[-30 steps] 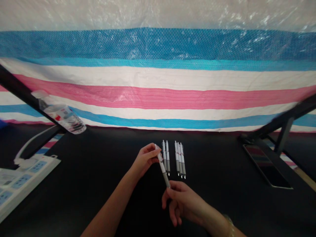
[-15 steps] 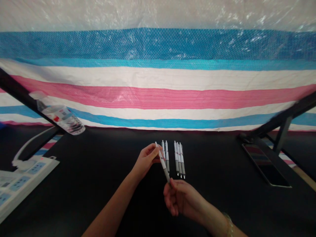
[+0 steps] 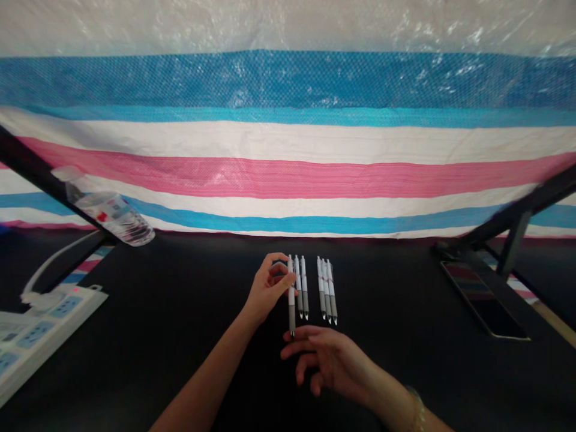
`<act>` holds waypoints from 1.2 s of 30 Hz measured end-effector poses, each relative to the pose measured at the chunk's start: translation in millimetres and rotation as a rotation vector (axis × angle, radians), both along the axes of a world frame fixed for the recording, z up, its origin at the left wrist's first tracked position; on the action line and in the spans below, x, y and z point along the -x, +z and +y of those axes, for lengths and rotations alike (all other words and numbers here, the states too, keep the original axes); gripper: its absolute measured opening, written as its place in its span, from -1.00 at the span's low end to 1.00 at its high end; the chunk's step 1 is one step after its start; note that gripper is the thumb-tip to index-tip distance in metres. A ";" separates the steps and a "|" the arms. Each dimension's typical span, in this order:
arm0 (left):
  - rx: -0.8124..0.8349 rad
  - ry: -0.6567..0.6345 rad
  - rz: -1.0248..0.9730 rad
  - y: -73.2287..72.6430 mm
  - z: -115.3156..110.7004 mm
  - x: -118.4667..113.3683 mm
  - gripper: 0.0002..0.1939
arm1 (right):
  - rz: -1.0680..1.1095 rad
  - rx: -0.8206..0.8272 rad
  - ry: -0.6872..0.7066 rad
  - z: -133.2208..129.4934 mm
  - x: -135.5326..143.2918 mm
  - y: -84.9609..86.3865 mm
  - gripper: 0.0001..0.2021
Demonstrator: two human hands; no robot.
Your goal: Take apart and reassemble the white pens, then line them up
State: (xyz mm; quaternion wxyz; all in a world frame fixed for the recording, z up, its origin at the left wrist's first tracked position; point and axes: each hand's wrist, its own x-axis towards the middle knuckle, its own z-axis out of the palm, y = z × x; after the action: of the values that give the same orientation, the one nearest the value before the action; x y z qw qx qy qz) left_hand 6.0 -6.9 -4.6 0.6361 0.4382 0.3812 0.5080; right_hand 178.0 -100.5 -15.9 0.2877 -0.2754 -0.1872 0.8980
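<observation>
My left hand (image 3: pixel 269 289) pinches a white pen with a grey grip (image 3: pixel 291 306) near its upper half. This pen stands nearly parallel to two similar pens (image 3: pixel 304 282) just to its right. My right hand (image 3: pixel 330 360) lies below the held pen's tip, fingers spread; its forefinger is at or very near the tip, and I cannot tell whether they touch. Farther right, a group of three matching pens (image 3: pixel 327 291) lies side by side, tips toward me.
A black table (image 3: pixel 396 288) carries a phone (image 3: pixel 486 300) on the right and a white power strip (image 3: pixel 49 324) with a plugged-in cable on the left. A clear plastic bottle (image 3: pixel 119 219) leans by a black bar. Behind hangs a striped plastic sheet (image 3: pixel 288 180).
The held pen has swung from a slant to nearly straight, beside the two pens. My right hand's fingers have let go of its tip and spread, moving slightly left.
</observation>
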 end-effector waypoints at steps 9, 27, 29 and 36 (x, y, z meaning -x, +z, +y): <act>0.013 0.002 0.028 -2.5 2.5 2.3 -0.50 | -0.023 -0.002 -0.011 -0.5 -0.7 5.0 -0.59; 0.036 0.022 -0.036 1.1 2.1 2.8 -0.48 | -0.025 -0.038 -0.021 -2.9 0.3 5.5 -0.60; 0.032 0.038 -0.039 0.1 3.0 3.5 -0.51 | -0.028 -0.042 -0.024 -3.2 0.5 6.2 -0.59; 0.043 0.025 -0.051 0.2 4.4 4.7 -0.49 | -0.059 -0.066 -0.016 -3.7 2.2 9.2 -0.60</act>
State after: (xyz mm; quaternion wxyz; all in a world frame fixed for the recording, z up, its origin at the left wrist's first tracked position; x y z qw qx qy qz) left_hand 1.3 -2.5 -4.4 0.6484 0.4066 0.3810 0.5187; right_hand 175.8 -104.2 -6.7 0.2983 -0.2937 -0.2226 0.8805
